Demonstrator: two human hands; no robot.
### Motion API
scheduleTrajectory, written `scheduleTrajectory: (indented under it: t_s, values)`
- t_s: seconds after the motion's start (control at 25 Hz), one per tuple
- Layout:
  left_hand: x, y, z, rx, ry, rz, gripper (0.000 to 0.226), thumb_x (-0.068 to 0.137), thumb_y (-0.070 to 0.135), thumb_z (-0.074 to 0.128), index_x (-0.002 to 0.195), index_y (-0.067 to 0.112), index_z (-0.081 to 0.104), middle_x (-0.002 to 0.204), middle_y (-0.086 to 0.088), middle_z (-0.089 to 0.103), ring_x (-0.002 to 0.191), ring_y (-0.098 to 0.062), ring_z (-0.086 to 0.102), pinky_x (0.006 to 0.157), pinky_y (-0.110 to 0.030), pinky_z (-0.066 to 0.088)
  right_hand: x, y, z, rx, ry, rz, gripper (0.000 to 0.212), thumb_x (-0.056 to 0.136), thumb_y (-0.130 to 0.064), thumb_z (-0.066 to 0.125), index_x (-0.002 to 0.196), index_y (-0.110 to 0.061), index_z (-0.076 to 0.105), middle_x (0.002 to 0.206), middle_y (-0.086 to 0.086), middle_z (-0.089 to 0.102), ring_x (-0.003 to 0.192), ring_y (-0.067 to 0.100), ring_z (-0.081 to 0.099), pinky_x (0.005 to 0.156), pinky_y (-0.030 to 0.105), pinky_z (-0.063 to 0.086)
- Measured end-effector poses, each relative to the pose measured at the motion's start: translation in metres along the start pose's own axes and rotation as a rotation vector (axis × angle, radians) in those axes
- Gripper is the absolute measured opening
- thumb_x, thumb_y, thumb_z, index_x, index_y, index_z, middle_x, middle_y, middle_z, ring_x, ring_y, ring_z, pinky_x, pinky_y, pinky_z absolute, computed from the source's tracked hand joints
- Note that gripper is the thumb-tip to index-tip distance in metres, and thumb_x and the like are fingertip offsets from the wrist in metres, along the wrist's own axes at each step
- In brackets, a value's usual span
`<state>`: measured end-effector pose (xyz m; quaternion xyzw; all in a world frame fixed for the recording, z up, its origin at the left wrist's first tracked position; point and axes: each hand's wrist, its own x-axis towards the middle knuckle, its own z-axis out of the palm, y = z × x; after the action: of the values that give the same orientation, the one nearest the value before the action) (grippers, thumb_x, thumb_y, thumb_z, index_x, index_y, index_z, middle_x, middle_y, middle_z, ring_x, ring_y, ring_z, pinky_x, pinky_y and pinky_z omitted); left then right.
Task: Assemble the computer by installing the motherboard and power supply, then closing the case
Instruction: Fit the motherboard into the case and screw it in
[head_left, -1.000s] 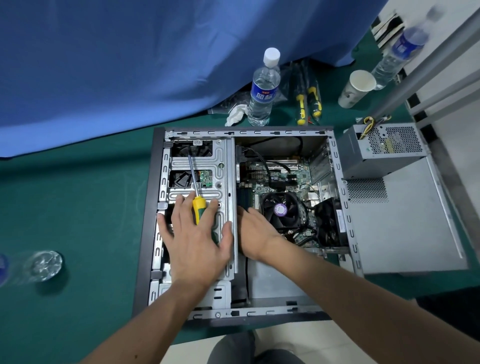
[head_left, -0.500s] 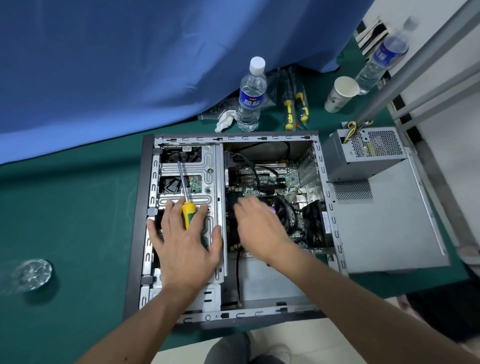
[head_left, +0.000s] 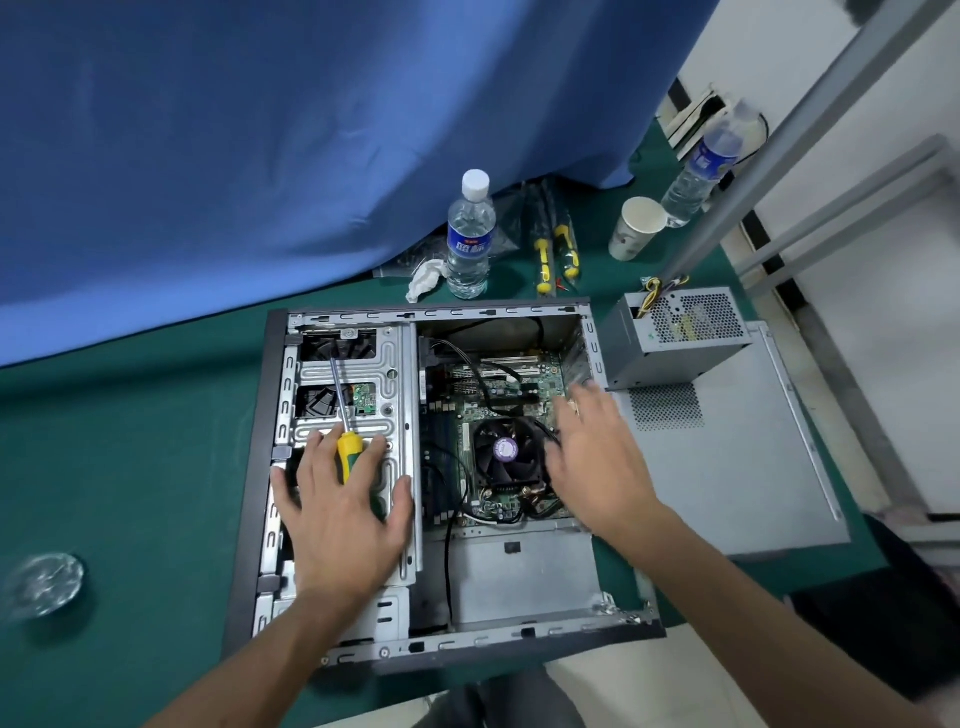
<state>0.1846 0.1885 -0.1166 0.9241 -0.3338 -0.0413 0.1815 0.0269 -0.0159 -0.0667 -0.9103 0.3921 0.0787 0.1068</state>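
Observation:
The open computer case lies flat on the green table. Inside it sits the motherboard with its black CPU fan. My left hand rests flat with spread fingers on the silver drive cage, and a yellow-green screwdriver lies under its fingers. My right hand hovers with straight fingers over the right side of the motherboard, holding nothing. The grey power supply stands outside the case, on the case's side panel to the right.
A water bottle, a crumpled tissue and two yellow-handled tools lie behind the case. A paper cup and a second bottle stand at the back right. A glass object sits at the left. Blue cloth hangs behind.
My right hand has moved from the left of the CPU fan across to the right side of the motherboard. The left hand has stayed on the drive cage.

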Motion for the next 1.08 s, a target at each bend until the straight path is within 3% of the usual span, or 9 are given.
scheduleTrajectory:
  t_s: [0.16,0.56,0.84,1.08]
  values:
    - [-0.003,0.003,-0.001,0.003,0.001,-0.001,0.047,0.087,0.057,0.045,0.128,0.037,0.058,0.146,-0.005,0.037,0.146,-0.026,0.024,0.118,-0.055,0.002,-0.013,0.026,0.018,-0.084,-0.042,0.054,0.078,0.101,-0.042,0.039,0.157,-0.011,-0.006,0.163,0.01,-0.018,0.151,0.031,-0.012,0.123,0.045,0.009]
    - [0.002,0.017,-0.02,0.028,-0.094,-0.038,0.055,0.086,0.062,0.037,0.128,0.035,0.058,0.148,-0.005,0.039,0.145,-0.027,0.027,0.117,-0.058,0.008,-0.01,0.031,0.027,-0.003,0.012,0.066,0.073,0.097,-0.043,0.04,0.158,-0.017,0.01,0.165,0.009,-0.007,0.152,0.032,-0.002,0.122,0.048,0.012]
    - [0.013,0.022,-0.037,0.029,-0.249,-0.107,0.047,0.087,0.044,0.063,0.131,0.035,0.054,0.146,-0.002,0.036,0.136,-0.023,0.034,0.117,-0.056,0.016,-0.013,0.031,0.026,0.043,0.045,0.062,0.069,0.099,-0.052,0.034,0.157,-0.017,0.02,0.165,0.006,-0.003,0.152,0.031,0.002,0.12,0.048,0.018]
    - [0.015,0.015,-0.043,0.103,-0.27,0.07,0.042,0.096,0.044,0.051,0.135,0.029,0.048,0.156,-0.003,0.026,0.145,-0.02,0.025,0.12,-0.05,0.01,-0.012,0.03,0.029,-0.024,0.013,0.069,0.073,0.097,-0.057,0.036,0.156,-0.018,0.02,0.165,0.009,-0.006,0.151,0.034,0.003,0.12,0.051,0.021]
